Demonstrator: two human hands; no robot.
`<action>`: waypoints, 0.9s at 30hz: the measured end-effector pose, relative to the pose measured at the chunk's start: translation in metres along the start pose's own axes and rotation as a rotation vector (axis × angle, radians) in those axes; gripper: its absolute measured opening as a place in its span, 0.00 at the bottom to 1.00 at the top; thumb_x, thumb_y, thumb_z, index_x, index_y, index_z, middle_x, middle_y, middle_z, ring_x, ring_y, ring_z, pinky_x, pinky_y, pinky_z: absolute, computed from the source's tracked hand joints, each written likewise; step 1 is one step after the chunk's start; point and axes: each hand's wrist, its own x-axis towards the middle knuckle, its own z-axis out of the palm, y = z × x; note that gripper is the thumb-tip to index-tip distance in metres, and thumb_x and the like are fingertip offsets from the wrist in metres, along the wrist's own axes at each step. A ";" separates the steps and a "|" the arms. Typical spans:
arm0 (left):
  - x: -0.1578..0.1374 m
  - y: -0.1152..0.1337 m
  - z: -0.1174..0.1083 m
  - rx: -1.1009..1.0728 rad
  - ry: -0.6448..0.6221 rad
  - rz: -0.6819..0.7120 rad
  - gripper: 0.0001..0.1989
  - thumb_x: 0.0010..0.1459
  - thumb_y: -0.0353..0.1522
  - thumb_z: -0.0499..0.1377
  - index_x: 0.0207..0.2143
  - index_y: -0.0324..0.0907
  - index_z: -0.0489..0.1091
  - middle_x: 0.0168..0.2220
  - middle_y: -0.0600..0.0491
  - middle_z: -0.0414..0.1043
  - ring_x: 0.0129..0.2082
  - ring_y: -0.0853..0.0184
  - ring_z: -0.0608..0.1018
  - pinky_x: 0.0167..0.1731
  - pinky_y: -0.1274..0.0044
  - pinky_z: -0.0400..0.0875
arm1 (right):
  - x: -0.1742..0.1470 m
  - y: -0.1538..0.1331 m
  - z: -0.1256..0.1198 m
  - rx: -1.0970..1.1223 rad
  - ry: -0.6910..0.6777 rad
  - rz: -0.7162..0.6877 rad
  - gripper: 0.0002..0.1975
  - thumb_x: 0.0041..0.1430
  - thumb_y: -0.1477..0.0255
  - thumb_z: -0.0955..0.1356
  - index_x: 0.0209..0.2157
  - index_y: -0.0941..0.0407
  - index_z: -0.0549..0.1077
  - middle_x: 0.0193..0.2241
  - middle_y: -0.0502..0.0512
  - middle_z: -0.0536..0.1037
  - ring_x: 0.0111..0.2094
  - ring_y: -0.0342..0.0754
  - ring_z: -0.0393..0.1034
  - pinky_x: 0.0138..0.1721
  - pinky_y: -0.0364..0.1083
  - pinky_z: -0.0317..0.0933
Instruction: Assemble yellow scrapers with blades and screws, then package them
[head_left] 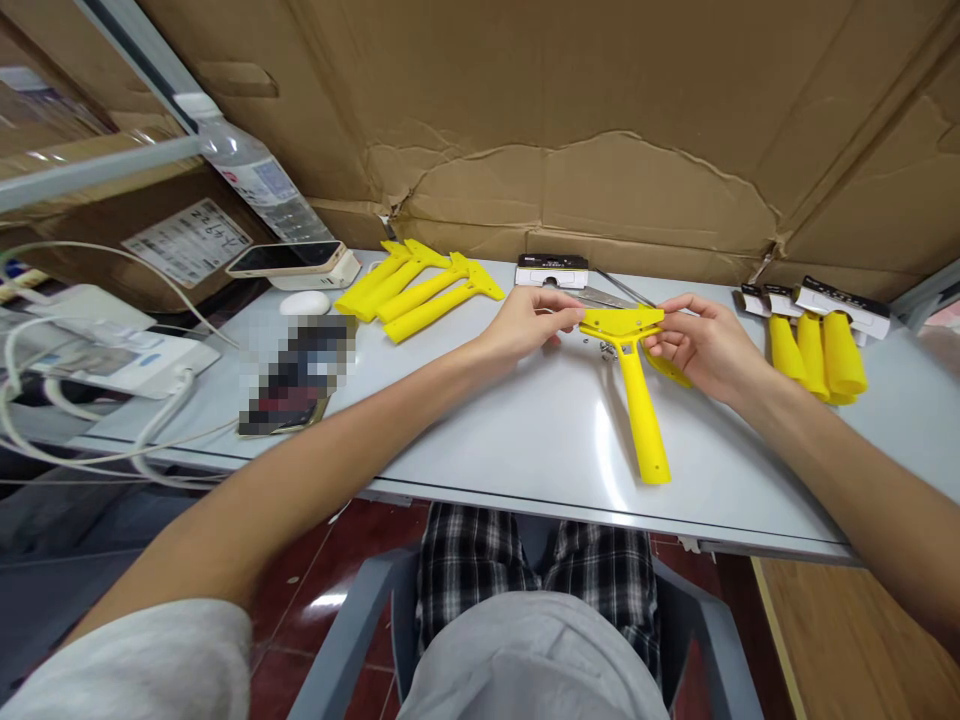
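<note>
My left hand (534, 325) pinches the left end of the head of a yellow scraper (643, 415) between thumb and fingers. At the other end of the head, my right hand (701, 345) grips it with the fingertips. The scraper's handle points toward me over the table. Behind its head, small metal screws (606, 350) lie in a loose pile. Partly hidden under my right hand is another yellow piece (670, 374). A thin metal tool (602, 298) lies just beyond the scraper, partly covered, near a black-and-white card sleeve (553, 270).
Several yellow scraper bodies (431, 300) lie at the back left. Sleeved yellow scrapers (841, 355) lie at the right. On the left are a pixelated phone (298, 375), another phone (289, 258), a water bottle (259, 180) and white cables (161, 430). Cardboard (570, 100) walls the back.
</note>
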 end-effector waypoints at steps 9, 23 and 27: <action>-0.006 0.006 0.006 -0.204 -0.085 -0.190 0.04 0.62 0.28 0.70 0.36 0.34 0.81 0.36 0.43 0.84 0.32 0.66 0.85 0.36 0.72 0.80 | 0.001 0.003 -0.001 0.007 -0.018 0.004 0.24 0.48 0.74 0.73 0.46 0.59 0.64 0.37 0.55 0.76 0.33 0.37 0.72 0.35 0.38 0.71; -0.002 0.004 0.000 -0.143 -0.175 -0.133 0.03 0.61 0.26 0.69 0.33 0.34 0.81 0.37 0.42 0.84 0.34 0.65 0.85 0.41 0.70 0.82 | 0.000 0.003 0.001 -0.002 -0.009 0.012 0.23 0.48 0.74 0.72 0.45 0.58 0.63 0.36 0.54 0.76 0.32 0.38 0.73 0.34 0.39 0.71; -0.002 0.005 -0.001 -0.129 -0.268 -0.133 0.04 0.63 0.26 0.67 0.35 0.33 0.82 0.42 0.40 0.84 0.37 0.64 0.86 0.41 0.70 0.83 | 0.000 0.002 0.002 -0.005 -0.020 0.011 0.24 0.47 0.73 0.73 0.46 0.59 0.64 0.37 0.55 0.76 0.32 0.38 0.73 0.33 0.39 0.70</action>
